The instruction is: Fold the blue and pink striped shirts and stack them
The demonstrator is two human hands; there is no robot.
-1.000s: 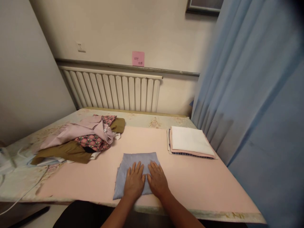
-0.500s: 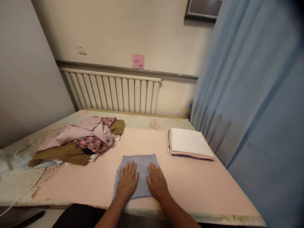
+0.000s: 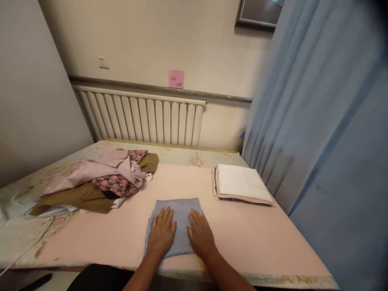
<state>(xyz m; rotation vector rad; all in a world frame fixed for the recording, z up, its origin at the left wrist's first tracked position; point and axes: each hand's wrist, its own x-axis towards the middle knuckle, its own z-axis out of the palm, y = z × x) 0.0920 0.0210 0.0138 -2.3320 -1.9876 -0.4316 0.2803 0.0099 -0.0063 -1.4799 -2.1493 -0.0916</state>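
A blue ribbed cloth (image 3: pixel 180 206), folded into a rough rectangle, lies on the pink sheet (image 3: pixel 100 238) near the table's front edge. On its left half my left hand (image 3: pixel 163 232) rests flat, fingers stretched forward. My right hand (image 3: pixel 201 234) lies flat over its right edge, fingers also extended. Both palms face down and neither grips the fabric. Parts of the cloth are hidden beneath the hands.
To the left is a loose heap of clothes (image 3: pixel 93 173) in mauve, olive and floral print. A stack of folded cloths (image 3: pixel 242 180), white on top, sits at the right beside a blue curtain (image 3: pixel 327 121). Behind the table stands a radiator (image 3: pixel 142 117).
Both hands stay in nearly the same place on the blue cloth. The view has shifted very slightly; nothing else visibly differs.
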